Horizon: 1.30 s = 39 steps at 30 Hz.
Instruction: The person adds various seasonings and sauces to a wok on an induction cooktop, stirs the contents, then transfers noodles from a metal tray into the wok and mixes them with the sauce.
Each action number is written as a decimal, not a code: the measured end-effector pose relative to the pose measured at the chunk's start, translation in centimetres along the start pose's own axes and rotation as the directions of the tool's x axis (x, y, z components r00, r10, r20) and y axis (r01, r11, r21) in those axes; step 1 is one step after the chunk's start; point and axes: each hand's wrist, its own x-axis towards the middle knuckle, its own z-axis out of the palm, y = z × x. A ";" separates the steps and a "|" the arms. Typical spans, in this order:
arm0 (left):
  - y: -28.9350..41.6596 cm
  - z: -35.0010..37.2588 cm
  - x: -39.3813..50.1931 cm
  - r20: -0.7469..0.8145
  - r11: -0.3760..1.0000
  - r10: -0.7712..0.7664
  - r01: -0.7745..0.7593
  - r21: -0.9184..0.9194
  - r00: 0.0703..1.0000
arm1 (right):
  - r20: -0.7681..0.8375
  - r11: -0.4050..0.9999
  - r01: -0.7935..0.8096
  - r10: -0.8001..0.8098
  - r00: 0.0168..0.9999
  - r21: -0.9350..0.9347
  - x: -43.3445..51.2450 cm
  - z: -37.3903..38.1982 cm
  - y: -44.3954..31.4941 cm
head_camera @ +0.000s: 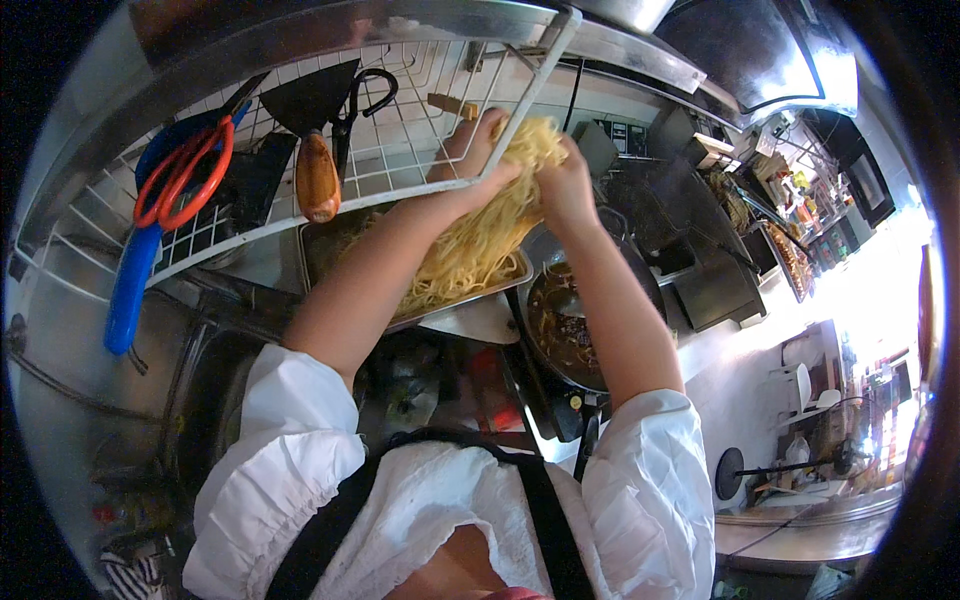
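Both my hands grip one bundle of pale yellow noodles (517, 180), lifted so that its strands hang towards a metal tray (480, 294) of more noodles. My left hand (491, 161) is at the bundle's left side, partly hidden by the wire rack's edge. On the right side, my right hand (564, 176) has its fingers closed around the strands. Just right of the tray, beneath my right forearm, a dark wok (540, 330) holds brown liquid with some noodle strands and a round metal ladle or strainer (564, 300).
A white wire rack (405, 193) hangs close above the tray, at upper left. On it are red-handled scissors (180, 184), a wooden-handled scraper (318, 176) and a blue-handled tool (133, 289). A dark sink basin (214, 382) lies at left. Dark counters (712, 289) extend to the right.
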 end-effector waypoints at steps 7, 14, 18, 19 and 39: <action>6.5 5.5 1.3 -0.074 0.974 0.225 -0.225 0.011 0.972 | -0.105 0.978 0.151 -0.136 0.985 0.142 -0.5 -6.3 -3.9; 8.2 14.2 2.0 -0.002 0.951 0.297 -0.296 -0.091 0.955 | -0.180 0.988 0.152 -0.144 0.973 0.032 -2.4 -14.6 -5.0; 5.8 18.4 0.4 0.116 0.968 0.232 -0.216 -0.130 0.966 | -0.220 0.972 0.066 -0.117 0.968 -0.226 -4.2 -18.5 -2.2; 5.0 19.3 -0.2 0.160 0.977 0.168 -0.143 -0.161 0.973 | -0.224 0.975 0.044 -0.094 0.970 -0.219 -4.7 -19.1 -1.0; 2.3 7.9 -2.1 0.833 0.844 -0.115 -0.389 0.369 0.541 | 0.147 -0.081 0.272 0.679 0.719 -0.959 -4.3 -17.1 2.2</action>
